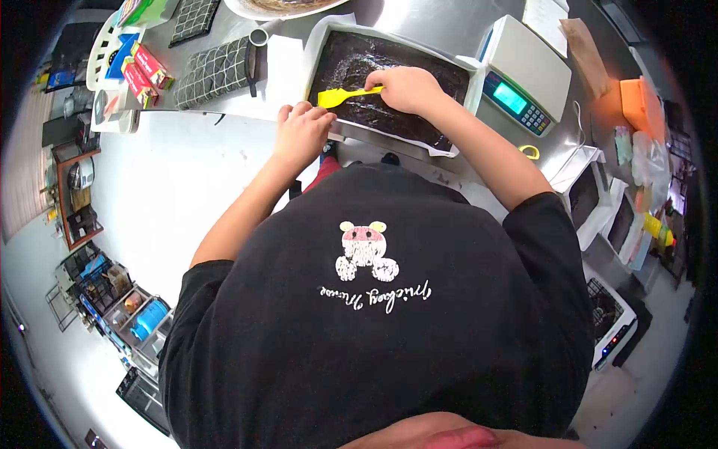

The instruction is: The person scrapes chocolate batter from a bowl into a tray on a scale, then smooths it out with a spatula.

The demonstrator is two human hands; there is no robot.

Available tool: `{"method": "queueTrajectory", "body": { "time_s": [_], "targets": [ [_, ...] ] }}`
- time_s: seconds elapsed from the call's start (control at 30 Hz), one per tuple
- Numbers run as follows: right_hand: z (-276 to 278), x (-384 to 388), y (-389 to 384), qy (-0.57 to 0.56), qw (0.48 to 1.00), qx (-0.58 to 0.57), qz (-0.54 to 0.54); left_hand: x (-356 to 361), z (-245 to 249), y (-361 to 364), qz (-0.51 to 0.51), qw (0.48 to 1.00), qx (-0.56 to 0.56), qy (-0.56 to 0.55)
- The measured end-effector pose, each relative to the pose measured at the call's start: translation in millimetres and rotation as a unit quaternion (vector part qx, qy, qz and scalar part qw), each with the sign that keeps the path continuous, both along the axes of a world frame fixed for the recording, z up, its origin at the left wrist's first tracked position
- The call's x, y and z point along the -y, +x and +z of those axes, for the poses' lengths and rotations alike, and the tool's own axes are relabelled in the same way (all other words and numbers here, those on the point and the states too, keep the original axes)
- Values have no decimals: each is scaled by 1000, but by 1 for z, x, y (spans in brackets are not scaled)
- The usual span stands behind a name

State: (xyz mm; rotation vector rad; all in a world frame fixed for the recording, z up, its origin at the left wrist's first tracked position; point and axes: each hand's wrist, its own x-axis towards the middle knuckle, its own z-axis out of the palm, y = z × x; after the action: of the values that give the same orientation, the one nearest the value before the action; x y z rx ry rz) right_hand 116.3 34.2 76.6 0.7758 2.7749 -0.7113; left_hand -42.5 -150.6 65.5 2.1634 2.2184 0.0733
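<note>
A yellow spatula [335,98] is pinched by its handle in my right hand [404,90], its flat head over the left end of a dark brown batter [374,63]. The batter spreads across a rectangular baking pan lined with white baking paper [471,97]. At the pan's near left corner, my left hand [303,135] has its fingers curled over the rim, close to the spatula's head. Whether those fingers grip the paper or the metal edge is hidden.
Right of the pan stands a digital scale [516,93] with a lit display. To the left lie a checked black oven mitt [213,75], a small metal cup [258,36] and red boxes [146,75]. A large bowl [284,6] sits at the back. More dark-filled pans [587,194] are at the right.
</note>
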Motion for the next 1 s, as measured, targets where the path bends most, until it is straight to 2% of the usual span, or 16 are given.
{"method": "queueTrajectory", "body": {
  "time_s": [0.2,0.27,0.4,0.47,0.57,0.6,0.77,0.87,1.0],
  "targets": [
    [2,-13,65,-42,995,81,-27,-4,-5,-9,-13,1000,3,22],
    [22,-17,89,-55,989,130,-50,-6,-6,-10,-15,1000,9,17],
    [42,-32,121,-55,985,156,-47,-8,-5,-10,-8,999,33,21],
    [50,-41,125,2,995,97,-27,-8,-4,-11,-7,999,34,16],
    [45,-50,105,-8,995,66,-72,-9,-7,-11,1,999,45,13],
    [29,-50,101,-8,998,-2,-55,-8,-8,-10,8,998,54,16],
    [-3,-36,91,-9,1000,-30,5,-10,-6,-9,11,999,43,10],
    [12,-40,113,-62,991,109,-39,-10,-6,-9,15,999,50,9],
    [33,-58,138,-35,987,154,-30,-9,-4,-9,14,998,53,6]
  ]
}}
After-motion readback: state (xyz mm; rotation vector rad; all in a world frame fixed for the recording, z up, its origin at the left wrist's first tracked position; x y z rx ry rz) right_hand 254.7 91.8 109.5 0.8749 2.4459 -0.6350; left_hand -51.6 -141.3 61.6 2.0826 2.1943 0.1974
